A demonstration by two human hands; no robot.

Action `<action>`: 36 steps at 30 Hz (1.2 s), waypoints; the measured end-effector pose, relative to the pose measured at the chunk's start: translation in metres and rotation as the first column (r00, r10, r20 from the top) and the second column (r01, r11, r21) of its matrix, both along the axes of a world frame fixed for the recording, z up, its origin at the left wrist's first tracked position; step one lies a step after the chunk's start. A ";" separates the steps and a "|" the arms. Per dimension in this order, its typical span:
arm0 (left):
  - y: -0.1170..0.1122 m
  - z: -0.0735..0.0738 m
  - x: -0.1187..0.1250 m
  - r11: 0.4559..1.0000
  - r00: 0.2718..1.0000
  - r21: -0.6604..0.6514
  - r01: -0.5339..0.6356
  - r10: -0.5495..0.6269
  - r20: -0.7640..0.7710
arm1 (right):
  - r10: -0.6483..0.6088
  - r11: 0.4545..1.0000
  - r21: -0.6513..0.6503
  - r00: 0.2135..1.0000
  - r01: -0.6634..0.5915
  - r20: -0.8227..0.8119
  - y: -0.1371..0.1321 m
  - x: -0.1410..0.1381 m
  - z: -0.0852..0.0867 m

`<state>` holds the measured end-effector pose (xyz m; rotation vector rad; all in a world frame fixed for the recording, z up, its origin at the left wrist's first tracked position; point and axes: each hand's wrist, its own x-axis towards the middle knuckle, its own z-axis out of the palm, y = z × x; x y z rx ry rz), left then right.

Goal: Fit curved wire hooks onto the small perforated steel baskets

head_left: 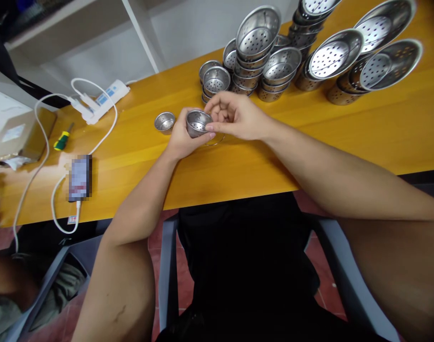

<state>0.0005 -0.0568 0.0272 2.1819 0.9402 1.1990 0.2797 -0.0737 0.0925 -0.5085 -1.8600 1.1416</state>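
A small perforated metal cup [197, 122] is held over the table, its open top facing up. My left hand [184, 135] is wrapped round its left side and front, thumb along the near side. At the right rim, my right hand [234, 115] closes thumb and fingers on the same cup. A thin wire loop [219, 141] shows just under the hands; what it joins to is hidden. To the left of my left hand stands another small perforated cup [165, 122]. Behind the hands, a short stack of similar cups [216, 80] stands close to my right fingers.
Taller stacks of perforated metal cups [258, 38] and wide flared ones [391, 66] fill the back right. On the left lie a phone [80, 178] on a white cable, a power strip [106, 99], a screwdriver [62, 139] and a cardboard box [24, 133]. Another person sits at far left.
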 end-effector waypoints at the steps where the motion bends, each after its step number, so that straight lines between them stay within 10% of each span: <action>1: -0.001 0.002 0.001 1.000 1.000 -0.008 -0.018 0.018 0.010 | -0.042 0.999 0.003 0.999 0.042 0.021 0.000 0.002 0.001; 6: -0.010 0.015 0.005 0.988 0.991 -0.077 -0.132 0.133 0.007 | -0.193 0.978 0.121 0.959 0.171 0.206 -0.009 0.010 0.012; 14: -0.015 0.027 0.007 0.986 0.991 -0.098 -0.133 0.132 -0.019 | -0.112 0.964 0.265 0.946 0.029 0.305 -0.007 0.004 0.000; 22: -0.003 0.005 -0.001 0.993 0.998 -0.101 -0.057 0.054 -0.040 | -0.137 0.962 0.271 0.932 0.044 0.335 -0.004 0.004 -0.006; 36: 0.030 -0.005 -0.034 0.935 0.930 -0.089 -0.344 0.327 -0.167 | -0.168 0.977 0.192 0.884 0.091 0.436 0.003 0.009 -0.006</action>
